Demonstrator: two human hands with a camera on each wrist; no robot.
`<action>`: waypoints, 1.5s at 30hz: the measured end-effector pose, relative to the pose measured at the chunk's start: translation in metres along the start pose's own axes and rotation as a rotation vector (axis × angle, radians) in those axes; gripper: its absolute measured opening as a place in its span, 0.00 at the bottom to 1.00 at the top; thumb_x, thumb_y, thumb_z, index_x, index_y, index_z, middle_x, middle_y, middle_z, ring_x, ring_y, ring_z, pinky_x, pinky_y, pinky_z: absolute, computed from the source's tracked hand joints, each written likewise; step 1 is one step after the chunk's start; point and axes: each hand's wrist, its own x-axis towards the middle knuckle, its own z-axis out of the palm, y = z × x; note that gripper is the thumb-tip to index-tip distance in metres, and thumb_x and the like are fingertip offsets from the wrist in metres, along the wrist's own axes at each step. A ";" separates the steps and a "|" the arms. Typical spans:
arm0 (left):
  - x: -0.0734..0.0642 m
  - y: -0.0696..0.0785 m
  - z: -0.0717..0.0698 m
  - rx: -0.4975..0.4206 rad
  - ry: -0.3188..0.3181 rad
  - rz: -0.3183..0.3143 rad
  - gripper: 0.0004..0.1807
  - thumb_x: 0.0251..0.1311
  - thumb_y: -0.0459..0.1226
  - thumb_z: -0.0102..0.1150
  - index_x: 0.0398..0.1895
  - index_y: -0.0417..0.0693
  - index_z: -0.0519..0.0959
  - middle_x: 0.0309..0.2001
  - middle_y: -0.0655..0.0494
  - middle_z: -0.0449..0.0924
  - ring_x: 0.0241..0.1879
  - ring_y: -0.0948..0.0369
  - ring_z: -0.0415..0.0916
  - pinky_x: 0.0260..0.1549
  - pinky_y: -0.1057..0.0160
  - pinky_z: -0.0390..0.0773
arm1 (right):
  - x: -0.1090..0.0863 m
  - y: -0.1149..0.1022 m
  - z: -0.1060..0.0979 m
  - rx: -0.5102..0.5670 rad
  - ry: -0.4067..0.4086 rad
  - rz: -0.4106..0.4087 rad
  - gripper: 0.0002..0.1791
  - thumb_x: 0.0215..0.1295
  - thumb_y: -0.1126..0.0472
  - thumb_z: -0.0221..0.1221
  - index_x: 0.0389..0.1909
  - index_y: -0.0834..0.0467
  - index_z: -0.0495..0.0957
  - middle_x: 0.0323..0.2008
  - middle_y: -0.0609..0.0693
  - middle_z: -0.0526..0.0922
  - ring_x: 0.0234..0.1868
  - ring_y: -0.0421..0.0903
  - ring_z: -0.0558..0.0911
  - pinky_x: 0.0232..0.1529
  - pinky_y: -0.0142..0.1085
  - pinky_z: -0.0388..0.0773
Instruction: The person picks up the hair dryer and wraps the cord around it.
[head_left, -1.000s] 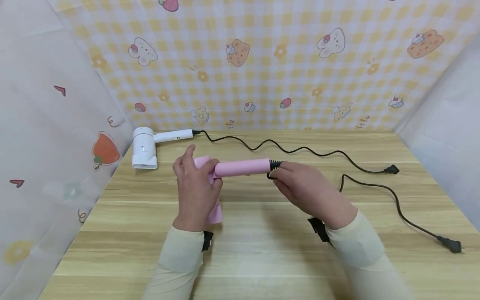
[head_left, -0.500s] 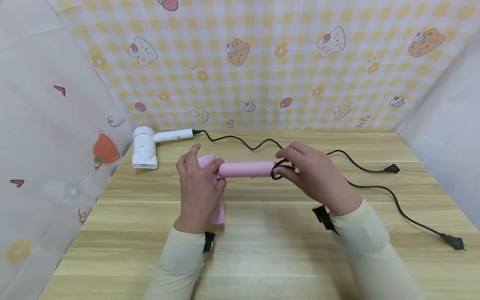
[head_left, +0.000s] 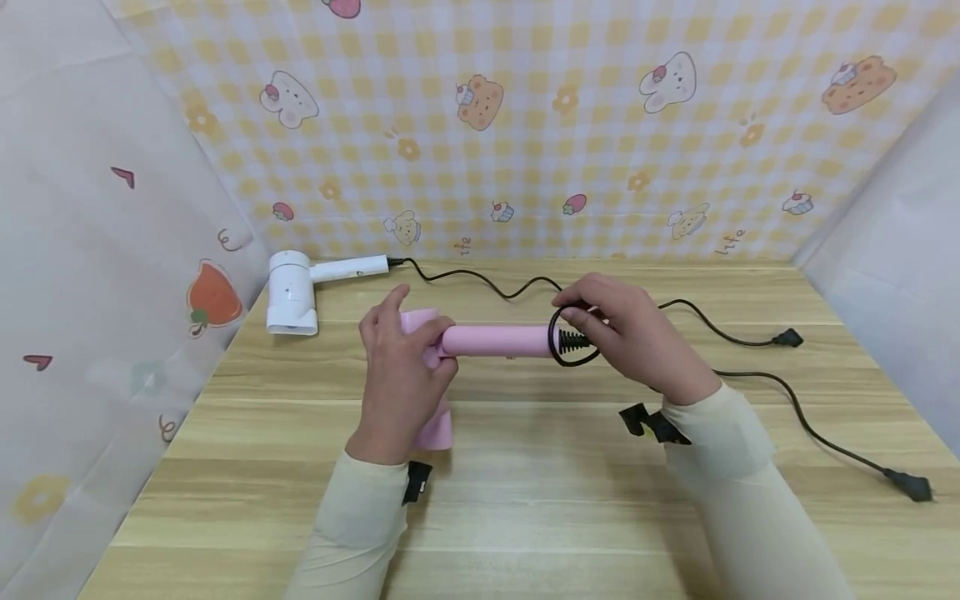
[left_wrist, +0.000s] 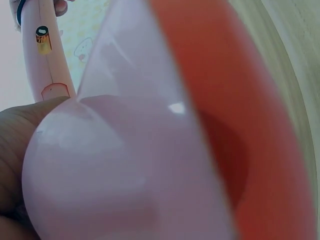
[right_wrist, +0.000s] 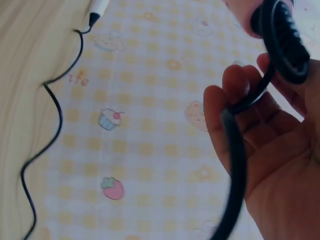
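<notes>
My left hand (head_left: 399,375) grips the pink hair dryer (head_left: 498,340) around its neck and head, holding it up with the handle pointing right. In the left wrist view the dryer's glossy body (left_wrist: 110,175) fills the picture, and its red-orange inner side shows. At the handle's tail, my right hand (head_left: 645,337) pinches the black cord (right_wrist: 237,160) between thumb and fingers. A loop of that cord passes around the ribbed sleeve (head_left: 573,339) at the handle end. Part of the dryer's head is hidden behind my left hand.
A white hair dryer (head_left: 292,293) lies at the back left of the wooden table (head_left: 510,533). Its wavy cord runs right to a black plug (head_left: 787,337). The pink dryer's cord ends in another plug (head_left: 907,483) at the right. A checked cloth (head_left: 525,158) hangs behind.
My right hand has moved slightly right and up from the handle's tail, drawing the cord into a loop around it. My left hand and the pink hair dryer have shifted slightly right.
</notes>
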 end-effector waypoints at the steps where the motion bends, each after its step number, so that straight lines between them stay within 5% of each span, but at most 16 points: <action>1: 0.000 0.000 0.000 -0.002 -0.003 -0.003 0.17 0.44 0.27 0.71 0.41 0.48 0.88 0.70 0.40 0.59 0.64 0.36 0.52 0.55 0.42 0.68 | 0.000 0.001 0.000 0.017 -0.014 0.032 0.08 0.68 0.68 0.60 0.45 0.56 0.82 0.42 0.44 0.82 0.39 0.39 0.79 0.38 0.35 0.77; 9: 0.002 -0.001 -0.002 0.012 -0.004 0.012 0.18 0.43 0.27 0.71 0.41 0.47 0.88 0.70 0.39 0.59 0.64 0.36 0.52 0.57 0.42 0.66 | 0.000 0.009 0.002 0.175 -0.148 0.309 0.09 0.74 0.59 0.54 0.45 0.53 0.83 0.36 0.47 0.83 0.33 0.44 0.78 0.34 0.36 0.77; 13: 0.001 0.000 -0.001 0.009 -0.011 0.008 0.18 0.43 0.27 0.72 0.41 0.47 0.88 0.71 0.39 0.58 0.64 0.36 0.52 0.56 0.41 0.67 | -0.002 0.015 0.005 0.224 -0.186 0.361 0.11 0.75 0.60 0.54 0.45 0.54 0.85 0.39 0.48 0.85 0.37 0.44 0.79 0.37 0.33 0.77; 19: 0.001 0.001 -0.001 -0.013 -0.031 -0.029 0.18 0.44 0.27 0.71 0.42 0.48 0.88 0.72 0.41 0.57 0.66 0.36 0.51 0.56 0.41 0.68 | -0.006 0.021 0.014 0.284 -0.191 0.362 0.13 0.74 0.62 0.54 0.50 0.56 0.84 0.45 0.52 0.85 0.41 0.47 0.81 0.40 0.36 0.79; 23: 0.002 0.002 -0.002 -0.016 -0.039 -0.047 0.18 0.44 0.28 0.72 0.43 0.48 0.88 0.72 0.42 0.56 0.66 0.37 0.50 0.56 0.41 0.69 | -0.011 0.019 0.022 0.333 -0.205 0.368 0.15 0.73 0.69 0.52 0.52 0.56 0.83 0.31 0.52 0.84 0.32 0.50 0.81 0.32 0.38 0.79; 26: 0.002 0.002 -0.002 -0.024 -0.034 -0.060 0.19 0.45 0.29 0.72 0.44 0.48 0.88 0.72 0.43 0.56 0.67 0.38 0.50 0.56 0.41 0.70 | -0.015 0.017 0.027 0.343 -0.207 0.380 0.16 0.72 0.73 0.50 0.49 0.56 0.82 0.25 0.50 0.82 0.26 0.51 0.79 0.28 0.38 0.76; 33: 0.002 -0.001 -0.002 -0.013 -0.022 -0.078 0.18 0.46 0.29 0.72 0.44 0.48 0.88 0.72 0.44 0.57 0.66 0.38 0.51 0.55 0.42 0.71 | -0.023 0.011 0.036 0.268 -0.209 0.441 0.06 0.72 0.67 0.55 0.39 0.58 0.82 0.29 0.47 0.84 0.25 0.49 0.77 0.27 0.37 0.72; 40: 0.002 -0.004 -0.002 0.020 -0.001 -0.107 0.19 0.45 0.29 0.73 0.44 0.48 0.87 0.72 0.44 0.57 0.66 0.38 0.52 0.54 0.43 0.72 | -0.030 0.006 0.043 0.159 -0.233 0.343 0.07 0.71 0.60 0.59 0.31 0.55 0.79 0.21 0.43 0.76 0.19 0.38 0.68 0.22 0.33 0.68; 45: 0.003 -0.007 -0.003 0.055 0.002 -0.131 0.19 0.46 0.30 0.73 0.45 0.48 0.87 0.72 0.44 0.56 0.66 0.38 0.51 0.54 0.41 0.71 | -0.034 -0.001 0.045 0.063 -0.281 0.259 0.15 0.70 0.60 0.59 0.21 0.50 0.73 0.28 0.44 0.81 0.16 0.34 0.57 0.20 0.31 0.61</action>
